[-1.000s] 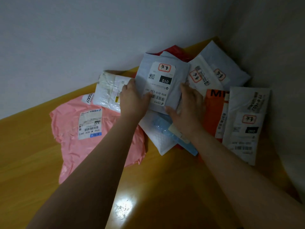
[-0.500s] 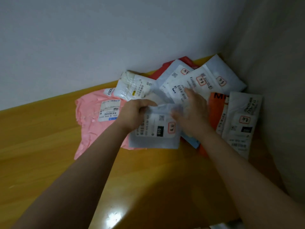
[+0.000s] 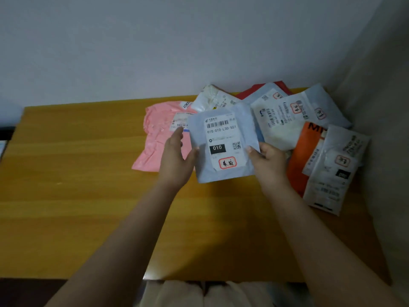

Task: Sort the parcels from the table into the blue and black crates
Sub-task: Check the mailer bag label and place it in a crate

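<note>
I hold a light grey-blue parcel with a white label reading 010 up over the wooden table, label facing me. My left hand holds its left edge, thumb on the front. My right hand pinches its right edge. Behind it lies a pile of parcels: a pink one, a white one, a red one, several grey ones, an orange one and a grey-white one at the right. No crate is in view.
A pale wall runs along the table's far side and another wall closes the right. The table's near edge is at the bottom, with my lap below it. A dark object sits past the table's left end.
The grey-blue parcel was lifted off the pile, pulled toward me and turned round so its label reads upright. The view pulled back, showing more of the table.
</note>
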A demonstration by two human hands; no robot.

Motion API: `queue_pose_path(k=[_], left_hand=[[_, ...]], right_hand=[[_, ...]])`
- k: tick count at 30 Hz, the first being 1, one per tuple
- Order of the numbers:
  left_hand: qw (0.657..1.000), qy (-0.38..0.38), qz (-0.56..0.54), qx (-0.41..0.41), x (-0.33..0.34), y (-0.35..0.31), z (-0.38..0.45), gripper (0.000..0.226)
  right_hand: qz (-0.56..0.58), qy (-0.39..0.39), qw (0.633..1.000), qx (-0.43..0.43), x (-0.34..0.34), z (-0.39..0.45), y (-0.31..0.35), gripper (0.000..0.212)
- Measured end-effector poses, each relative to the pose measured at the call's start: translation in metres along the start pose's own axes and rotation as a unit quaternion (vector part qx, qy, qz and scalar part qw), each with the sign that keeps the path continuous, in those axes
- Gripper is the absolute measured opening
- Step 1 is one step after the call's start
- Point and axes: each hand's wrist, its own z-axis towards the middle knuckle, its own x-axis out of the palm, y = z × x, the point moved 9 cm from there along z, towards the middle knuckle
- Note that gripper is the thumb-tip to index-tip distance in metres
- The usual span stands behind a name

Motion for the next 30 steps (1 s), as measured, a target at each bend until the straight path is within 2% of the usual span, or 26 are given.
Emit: queue_pose_path(k=[2, 4, 7, 11, 16, 24, 30], left_hand=[[0.998, 0.007, -0.057, -0.038, 0.004, 0.012, -0.019, 0.077], [0.995, 0.011, -0.098, -0.03, 0.005, 0.017, -0.034, 0.074], [0.995, 0.0, -0.098, -0.021, -0.004, 0.024, -0.051, 0.067], [0.994, -0.016, -0.107, -0.023, -0.021, 0.039, -0.07, 0.064], [0.994, -0.035, -0.101, -0.007, -0.056, 0.065, -0.102, 0.064], [0.985, -0.094, -0.137, -0.037, -0.157, 0.166, -0.183, 0.057], [0.976, -0.144, -0.149, -0.07, -0.257, 0.247, -0.259, 0.052]], right_hand=[[0.013, 0.005, 1.0, -0.014, 0.008, -0.008, 0.005, 0.011], [0.013, 0.014, 0.999, -0.027, 0.017, -0.017, 0.009, 0.008], [0.002, 0.018, 0.999, -0.046, 0.027, -0.031, 0.008, 0.01], [-0.029, 0.012, 0.998, -0.056, 0.04, -0.055, -0.002, 0.006], [-0.059, -0.012, 0.995, -0.076, 0.067, -0.095, -0.005, 0.011], [-0.113, 0.0, 0.981, -0.155, 0.174, -0.203, -0.017, 0.017], [-0.113, 0.068, 0.98, -0.15, 0.287, -0.291, -0.039, 0.022]])
